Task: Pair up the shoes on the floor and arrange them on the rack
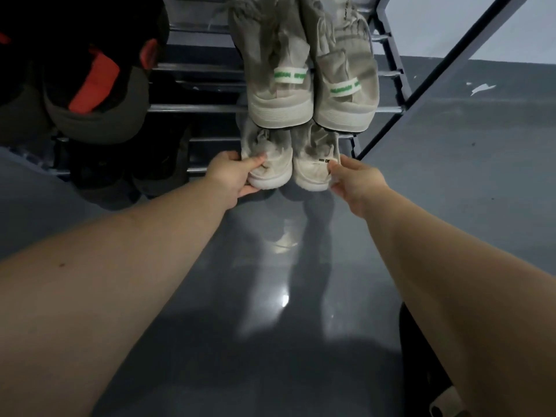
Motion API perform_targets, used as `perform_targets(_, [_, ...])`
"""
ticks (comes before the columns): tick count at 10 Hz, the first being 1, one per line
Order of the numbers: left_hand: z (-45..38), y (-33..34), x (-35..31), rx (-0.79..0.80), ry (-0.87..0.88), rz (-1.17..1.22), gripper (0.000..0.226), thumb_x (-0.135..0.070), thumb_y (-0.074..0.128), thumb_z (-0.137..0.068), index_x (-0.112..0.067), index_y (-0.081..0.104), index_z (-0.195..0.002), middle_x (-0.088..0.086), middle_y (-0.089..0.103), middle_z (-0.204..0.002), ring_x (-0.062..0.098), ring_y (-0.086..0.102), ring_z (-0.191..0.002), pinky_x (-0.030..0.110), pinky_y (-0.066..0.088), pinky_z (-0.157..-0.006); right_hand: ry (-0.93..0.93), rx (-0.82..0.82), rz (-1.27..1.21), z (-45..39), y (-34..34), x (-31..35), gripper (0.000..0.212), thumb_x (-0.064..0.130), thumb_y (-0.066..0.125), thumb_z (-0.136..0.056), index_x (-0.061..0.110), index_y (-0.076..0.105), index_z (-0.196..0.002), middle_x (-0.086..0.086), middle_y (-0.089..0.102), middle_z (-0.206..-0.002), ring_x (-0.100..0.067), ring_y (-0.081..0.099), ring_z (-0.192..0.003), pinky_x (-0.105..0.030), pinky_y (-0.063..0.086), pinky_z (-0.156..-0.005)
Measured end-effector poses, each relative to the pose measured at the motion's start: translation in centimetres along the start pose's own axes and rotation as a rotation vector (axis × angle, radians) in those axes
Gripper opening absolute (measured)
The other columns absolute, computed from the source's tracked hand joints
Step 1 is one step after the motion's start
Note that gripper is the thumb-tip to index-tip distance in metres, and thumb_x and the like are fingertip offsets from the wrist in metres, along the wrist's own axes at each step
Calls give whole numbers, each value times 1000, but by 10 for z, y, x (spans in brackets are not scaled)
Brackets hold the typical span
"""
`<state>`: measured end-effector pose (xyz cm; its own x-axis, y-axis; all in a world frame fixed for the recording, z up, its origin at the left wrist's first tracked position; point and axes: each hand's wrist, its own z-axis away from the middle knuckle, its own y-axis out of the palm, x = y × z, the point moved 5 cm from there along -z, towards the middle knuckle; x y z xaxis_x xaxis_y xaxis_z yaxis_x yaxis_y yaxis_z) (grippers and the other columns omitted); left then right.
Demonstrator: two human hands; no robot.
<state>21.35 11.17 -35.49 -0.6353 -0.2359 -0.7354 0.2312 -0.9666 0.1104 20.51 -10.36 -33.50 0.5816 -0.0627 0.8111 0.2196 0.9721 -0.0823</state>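
Two small white sneakers sit side by side, heels toward me, on a low tier of the metal shoe rack [195, 109]. My left hand [233, 179] grips the heel of the left white sneaker [270, 167], thumb on top. My right hand [355, 182] pinches the heel of the right white sneaker [313, 167]. On the tier above rests a pair of grey sneakers [310, 85] with white and green heel tabs, partly covering the white pair's toes.
A black and orange shoe [93, 85] sits on the rack at the left, with dark shoes [126, 173] on the tier below it. The rack's dark frame [427, 82] slants at the right. Glossy grey floor [270, 296] lies in front.
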Motion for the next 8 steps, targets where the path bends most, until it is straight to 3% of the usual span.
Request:
perform_targets(1, [-15,1,2,-22,-16,-24,52,-20,69,-84,-2,48,-129,12,61,-124,22,62,-103,31,55,-74,-20,-48,95,-16,7,0,48,16,62,-91,11,50,-137,-5,62,-125,-19,62,-106,-33,48,-100])
perform_targets(2, [-22,-1,10,-39,2,-125,36,-21,70,-84,-6,57,-115,9,64,-116,19,63,-96,32,54,-81,-8,-113,196,-22,7,-9,37,15,56,-93,13,56,-130,-1,69,-106,-21,63,-106,-36,47,-101])
perform_targets(3, [-23,-10,12,-88,127,-301,33,-27,71,-82,-13,61,-110,1,66,-105,15,62,-91,35,51,-90,-14,-139,224,-24,8,-15,25,10,53,-93,17,66,-114,8,62,-73,-14,62,-79,-37,51,-96])
perform_targets(5, [-19,-12,9,-123,229,-443,60,-36,74,-77,-10,54,-127,6,64,-121,21,61,-110,34,48,-96,-47,-173,292,-24,12,-15,21,15,55,-91,21,67,-107,4,65,-90,-24,65,-98,-38,52,-94])
perform_targets(6, [-11,-15,9,-120,267,-562,72,-40,71,-79,-10,44,-139,8,54,-135,21,53,-121,29,42,-102,-68,-153,401,-15,17,-12,31,22,52,-91,16,62,-121,4,63,-99,-21,60,-90,-30,48,-81])
perform_targets(7, [5,-28,7,-142,312,-757,77,-42,64,-85,-11,30,-147,10,34,-150,24,36,-136,32,31,-111,-111,-123,605,-2,23,-6,56,29,50,-94,16,35,-146,-2,55,-127,-23,56,-109,-32,45,-90])
perform_targets(8, [37,-40,3,-116,338,-952,78,-44,56,-89,-13,20,-150,9,22,-156,24,25,-142,34,23,-116,-177,-71,857,28,32,2,67,34,50,-94,19,18,-152,-8,36,-150,-30,41,-132,-40,40,-104])
